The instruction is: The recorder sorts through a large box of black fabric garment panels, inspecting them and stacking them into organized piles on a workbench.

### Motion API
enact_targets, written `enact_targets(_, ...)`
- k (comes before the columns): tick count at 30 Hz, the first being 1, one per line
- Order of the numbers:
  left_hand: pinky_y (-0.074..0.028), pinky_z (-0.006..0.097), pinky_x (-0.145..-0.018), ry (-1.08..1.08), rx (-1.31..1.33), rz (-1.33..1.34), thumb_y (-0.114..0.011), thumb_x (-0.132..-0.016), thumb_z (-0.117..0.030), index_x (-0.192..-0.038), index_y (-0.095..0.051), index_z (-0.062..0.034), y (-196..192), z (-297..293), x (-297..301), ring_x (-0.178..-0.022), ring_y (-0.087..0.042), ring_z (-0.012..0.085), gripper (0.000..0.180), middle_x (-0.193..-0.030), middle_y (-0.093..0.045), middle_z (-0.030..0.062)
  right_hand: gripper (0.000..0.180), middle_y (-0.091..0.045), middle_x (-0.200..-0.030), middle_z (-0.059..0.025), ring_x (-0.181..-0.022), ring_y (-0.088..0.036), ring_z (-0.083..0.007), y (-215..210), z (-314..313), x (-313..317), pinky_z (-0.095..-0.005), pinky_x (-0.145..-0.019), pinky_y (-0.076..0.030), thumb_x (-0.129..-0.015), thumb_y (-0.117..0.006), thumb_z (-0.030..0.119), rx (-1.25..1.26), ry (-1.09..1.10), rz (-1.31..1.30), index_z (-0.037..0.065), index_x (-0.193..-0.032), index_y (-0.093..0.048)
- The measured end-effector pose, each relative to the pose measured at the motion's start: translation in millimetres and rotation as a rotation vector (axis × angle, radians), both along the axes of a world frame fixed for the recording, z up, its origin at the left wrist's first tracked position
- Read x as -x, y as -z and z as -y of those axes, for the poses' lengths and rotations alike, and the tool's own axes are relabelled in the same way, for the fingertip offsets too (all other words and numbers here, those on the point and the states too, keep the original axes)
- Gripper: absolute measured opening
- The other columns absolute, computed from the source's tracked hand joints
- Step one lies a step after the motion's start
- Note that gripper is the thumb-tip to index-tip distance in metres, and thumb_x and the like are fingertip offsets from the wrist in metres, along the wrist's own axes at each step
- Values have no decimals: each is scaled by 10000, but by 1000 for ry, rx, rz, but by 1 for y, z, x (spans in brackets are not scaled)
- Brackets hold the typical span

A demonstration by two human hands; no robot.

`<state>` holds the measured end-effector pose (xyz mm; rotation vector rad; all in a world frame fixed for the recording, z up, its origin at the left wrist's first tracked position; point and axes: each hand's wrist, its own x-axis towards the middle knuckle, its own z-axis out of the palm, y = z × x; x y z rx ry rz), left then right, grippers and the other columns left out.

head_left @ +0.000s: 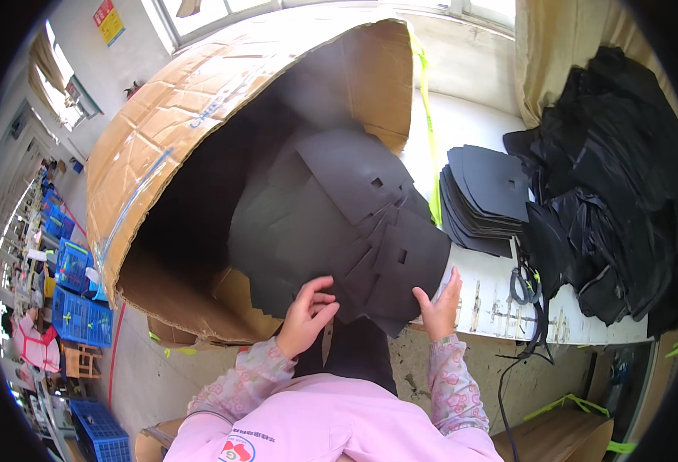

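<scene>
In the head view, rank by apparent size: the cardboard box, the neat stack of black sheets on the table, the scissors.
1. cardboard box, by far the largest, though nearest the camera.
2. stack of black sheets.
3. scissors, smallest.

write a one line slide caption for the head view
Both hands, left hand and right hand, grip dark foam sheets spilling from a tipped cardboard box.
</scene>
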<state>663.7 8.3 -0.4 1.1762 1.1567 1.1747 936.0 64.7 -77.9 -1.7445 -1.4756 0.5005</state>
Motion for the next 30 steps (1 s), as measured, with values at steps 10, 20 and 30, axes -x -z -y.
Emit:
enact_targets(10,-453,192,-524,-144,63,45,-729,-852,-107,-1344,-364,-50,-13,-38,-52,-617,-586,67,615,-1016,-600,118,932,-347,-1442,-281,-1287,-433,-369,-1,2,13,-420,-1088,-350,-787,-795,191,7,-39,-516,1,-1480,-202)
enact_targets(20,-471,196,-519,44,102,161,-699,-889,-117,-1148,-593,-52,-10,-39,-60,-676,-603,50,287,-903,-672,1,476,-595,-1239,-125,-1118,-586,-212,-23,4,-13,-354,-965,-482,-928,-647,108,163,-129,-1418,-11,-1336,-430)
enact_targets(30,-410,311,-1022,521,200,503,-728,-883,-255,-1457,-255,23,-18,-52,-41,-1275,-440,164,794,-1386,-450,107,428,-573,-1286,-93,-1149,-570,-210,-52,12,-21,-344,-991,-459,-954,-609,144,-7,-156,-1347,11,-1332,-460)
